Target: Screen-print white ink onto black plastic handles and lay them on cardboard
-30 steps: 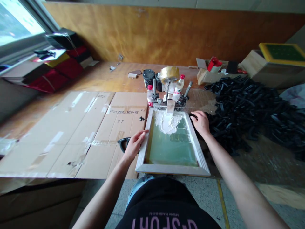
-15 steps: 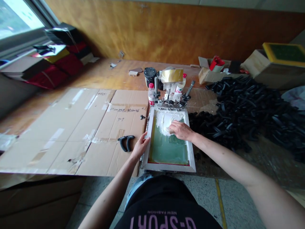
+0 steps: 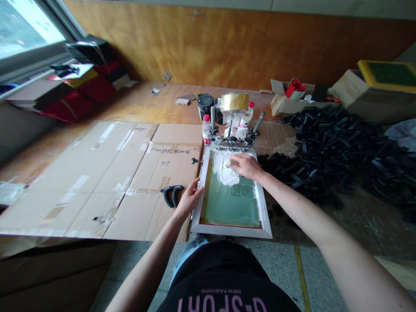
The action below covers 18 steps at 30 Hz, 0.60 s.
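A screen printing frame [image 3: 267, 222] with a pale rim and green mesh [image 3: 230, 208] lies in front of me. White ink [image 3: 224, 171] is spread over the far part of the mesh. My left hand [image 3: 191, 197] grips the frame's left side, its fingers partly hidden by the rim. Over the ink, my right hand [image 3: 247, 167] is closed on a small tan scraper [image 3: 232, 163], most of which the fingers cover. The frame's far end meets a metal clamp [image 3: 232, 143]. Two black curved handles [image 3: 172, 195] lie left of my left hand.
Flattened cardboard [image 3: 97, 182] covers the table's left side. A large heap of black curved parts [image 3: 351, 151] fills the right. Behind the clamp stand a black tub [image 3: 205, 105], red-capped bottles [image 3: 206, 128] and a tape roll [image 3: 234, 103]. Boxes [image 3: 367, 93] sit at the back right.
My right hand has shifted slightly away from me over the ink with the scraper. The frame's near edge looks a little larger and closer; my left hand stays at its side.
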### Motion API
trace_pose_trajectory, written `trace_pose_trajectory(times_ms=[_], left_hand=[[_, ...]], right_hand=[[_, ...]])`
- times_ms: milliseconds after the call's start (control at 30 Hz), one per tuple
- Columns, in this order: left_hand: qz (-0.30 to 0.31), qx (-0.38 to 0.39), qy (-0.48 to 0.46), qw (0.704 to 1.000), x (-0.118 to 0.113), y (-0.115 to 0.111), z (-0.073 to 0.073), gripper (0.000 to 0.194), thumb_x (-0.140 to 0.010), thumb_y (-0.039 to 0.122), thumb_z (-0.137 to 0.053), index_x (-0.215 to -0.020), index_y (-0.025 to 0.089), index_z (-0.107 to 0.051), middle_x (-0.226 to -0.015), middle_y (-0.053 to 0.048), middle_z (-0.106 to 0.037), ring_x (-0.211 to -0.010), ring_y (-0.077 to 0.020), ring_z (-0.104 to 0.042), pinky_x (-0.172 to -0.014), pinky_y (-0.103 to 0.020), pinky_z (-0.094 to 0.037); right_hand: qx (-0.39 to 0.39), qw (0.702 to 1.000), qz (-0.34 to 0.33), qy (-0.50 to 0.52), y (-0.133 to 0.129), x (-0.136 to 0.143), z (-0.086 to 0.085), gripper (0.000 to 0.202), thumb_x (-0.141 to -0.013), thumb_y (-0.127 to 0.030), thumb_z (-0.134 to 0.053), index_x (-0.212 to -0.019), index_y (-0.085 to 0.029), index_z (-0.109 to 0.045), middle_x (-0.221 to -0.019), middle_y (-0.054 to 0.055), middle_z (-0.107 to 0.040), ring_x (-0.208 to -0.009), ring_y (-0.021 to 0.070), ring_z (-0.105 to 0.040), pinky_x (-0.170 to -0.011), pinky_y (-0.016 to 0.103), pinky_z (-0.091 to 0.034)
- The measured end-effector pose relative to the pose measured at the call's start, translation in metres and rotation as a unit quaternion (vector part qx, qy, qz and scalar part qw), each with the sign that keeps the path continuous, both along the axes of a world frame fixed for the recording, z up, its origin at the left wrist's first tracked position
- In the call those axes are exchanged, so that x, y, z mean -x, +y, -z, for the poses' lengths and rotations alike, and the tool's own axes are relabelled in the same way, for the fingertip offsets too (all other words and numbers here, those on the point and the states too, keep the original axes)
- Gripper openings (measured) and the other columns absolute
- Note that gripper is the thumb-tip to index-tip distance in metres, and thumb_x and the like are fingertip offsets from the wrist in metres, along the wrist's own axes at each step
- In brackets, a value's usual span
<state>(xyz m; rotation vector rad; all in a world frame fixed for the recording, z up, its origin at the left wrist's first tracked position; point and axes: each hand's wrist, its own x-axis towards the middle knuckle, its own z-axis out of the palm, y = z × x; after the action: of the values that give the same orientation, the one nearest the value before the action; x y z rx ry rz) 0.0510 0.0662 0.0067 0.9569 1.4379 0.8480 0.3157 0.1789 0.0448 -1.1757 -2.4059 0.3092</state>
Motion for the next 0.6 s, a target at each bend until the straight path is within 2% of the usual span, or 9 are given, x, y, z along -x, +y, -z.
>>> trace_pose_trajectory(times_ms=[67,133,200,300,367,400,467,533,600], left_hand=[[0.001,-0.019,0.003,1.0,0.002,0.0,-0.016,0.073,-0.077,0.057,-0.064,-0.14,0.023,-0.048,-0.079,0.0,-0.068,-0.064,-0.0142,-0.061,-0.055,-0.022,-0.044],[-0.012,-0.054,-0.005,0.998,0.003,0.002,-0.037,0.062,-0.079,0.06,-0.06,-0.128,0.022,-0.059,-0.081,0.0,-0.067,-0.064,-0.0133,-0.059,-0.054,-0.022,-0.043],[-0.028,-0.086,-0.026,0.996,0.0,0.009,-0.059,0.055,-0.082,0.063,-0.054,-0.111,0.019,-0.067,-0.08,-0.001,-0.066,-0.062,-0.0126,-0.057,-0.053,-0.022,-0.042],[-0.059,-0.158,-0.099,0.981,-0.01,0.031,-0.088,0.054,-0.084,0.067,-0.048,-0.1,0.018,-0.065,-0.08,-0.002,-0.066,-0.062,-0.0125,-0.057,-0.055,-0.023,-0.045],[-0.079,-0.218,-0.141,0.962,-0.019,0.05,-0.104,0.052,-0.083,0.066,-0.049,-0.101,0.019,-0.063,-0.085,-0.003,-0.067,-0.071,-0.0141,-0.061,-0.061,-0.024,-0.048],[-0.086,-0.238,-0.15,0.956,-0.023,0.059,-0.109,0.051,-0.083,0.066,-0.05,-0.1,0.019,-0.062,-0.087,-0.004,-0.068,-0.076,-0.0152,-0.063,-0.062,-0.024,-0.049],[-0.1,-0.248,-0.156,0.951,-0.031,0.071,-0.115,0.049,-0.085,0.064,-0.048,-0.099,0.019,-0.061,-0.086,-0.005,-0.068,-0.08,-0.0166,-0.064,-0.061,-0.024,-0.05],[-0.137,-0.239,-0.169,0.946,-0.04,0.071,-0.11,0.049,-0.087,0.064,-0.044,-0.103,0.02,-0.058,-0.084,-0.006,-0.069,-0.078,-0.0159,-0.065,-0.058,-0.023,-0.049],[-0.151,-0.191,-0.179,0.953,-0.051,0.057,-0.092,0.048,-0.086,0.063,-0.047,-0.109,0.021,-0.056,-0.089,-0.006,-0.07,-0.075,-0.0151,-0.066,-0.056,-0.022,-0.049]], right_hand=[[0.003,0.998,0.067,0.001,0.027,-0.002,-0.012,0.048,-0.079,-0.026,-0.073,-0.125,-0.028,-0.06,-0.106,0.003,-0.07,-0.089,0.0205,-0.064,-0.079,0.031,-0.048],[0.002,0.991,0.135,0.002,0.048,-0.015,-0.02,0.058,-0.078,-0.026,-0.073,-0.133,-0.031,-0.055,-0.101,0.002,-0.071,-0.085,0.0204,-0.065,-0.078,0.031,-0.05],[-0.007,0.977,0.214,0.023,0.057,-0.04,-0.021,0.05,-0.08,-0.025,-0.07,-0.129,-0.028,-0.058,-0.088,0.0,-0.073,-0.076,0.0189,-0.066,-0.074,0.029,-0.051],[-0.004,0.951,0.304,0.058,0.044,-0.079,-0.006,0.025,-0.087,-0.02,-0.057,-0.109,-0.013,-0.068,-0.07,0.0,-0.07,-0.062,0.0142,-0.064,-0.06,0.023,-0.052],[0.018,0.955,0.292,0.056,0.023,-0.091,0.013,0.026,-0.091,-0.019,-0.047,-0.097,-0.005,-0.068,-0.066,0.0,-0.068,-0.057,0.0109,-0.06,-0.053,0.02,-0.051],[0.03,0.962,0.266,0.049,0.012,-0.09,0.025,0.024,-0.091,-0.02,-0.047,-0.091,-0.007,-0.068,-0.068,0.0,-0.068,-0.058,0.0101,-0.06,-0.053,0.019,-0.051],[0.047,0.979,0.194,0.025,-0.006,-0.077,0.045,0.026,-0.086,-0.025,-0.06,-0.103,-0.007,-0.067,-0.079,0.002,-0.071,-0.069,0.0116,-0.063,-0.064,0.022,-0.054],[0.053,0.99,0.133,-0.012,-0.019,-0.057,0.058,0.038,-0.077,-0.027,-0.075,-0.112,-0.015,-0.066,-0.093,0.005,-0.07,-0.088,0.017,-0.064,-0.081,0.03,-0.053],[0.054,0.992,0.106,-0.047,-0.031,-0.035,0.06,0.033,-0.077,-0.026,-0.075,-0.109,-0.02,-0.068,-0.099,0.006,-0.067,-0.099,0.0206,-0.061,-0.091,0.035,-0.048]])
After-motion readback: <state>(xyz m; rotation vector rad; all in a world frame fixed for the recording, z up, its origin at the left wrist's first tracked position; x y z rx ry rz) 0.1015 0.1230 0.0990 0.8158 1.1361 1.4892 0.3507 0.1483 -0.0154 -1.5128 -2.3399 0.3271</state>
